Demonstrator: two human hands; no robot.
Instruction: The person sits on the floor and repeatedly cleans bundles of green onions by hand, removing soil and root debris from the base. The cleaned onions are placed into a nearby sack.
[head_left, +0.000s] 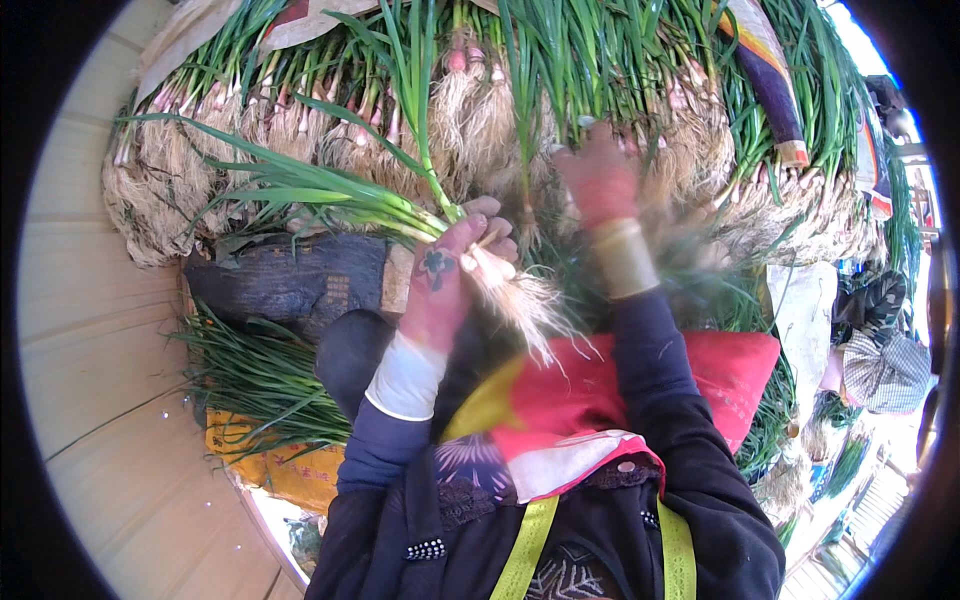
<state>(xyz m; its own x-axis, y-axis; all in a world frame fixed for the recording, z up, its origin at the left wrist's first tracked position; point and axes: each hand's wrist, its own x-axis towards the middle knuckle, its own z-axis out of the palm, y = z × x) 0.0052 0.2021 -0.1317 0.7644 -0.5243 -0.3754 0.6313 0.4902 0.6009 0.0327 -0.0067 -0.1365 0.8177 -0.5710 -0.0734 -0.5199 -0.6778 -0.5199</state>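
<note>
My left hand (446, 270), in a pink glove with a flower print, grips a small bunch of green garlic (352, 199). The leaves fan to the upper left, while its white bulbs and stringy roots (517, 300) stick out to the lower right. Farther forward, my right hand (600, 176), gloved in pink and blurred, is at the root side of a large pile of green garlic (592, 56). Its fingers are among the stalks and bulbs; whether they hold one cannot be seen. A single stalk (526, 150) hangs down left of this hand.
A red apron or cloth (570, 382) covers my lap. Left of me are a dark plastic sack (285, 274), green garlic leaves (255, 386) on a yellow printed sack (281, 457), and a panelled wall (112, 337). A white sack (801, 307) and a checked cloth item (886, 371) are at right.
</note>
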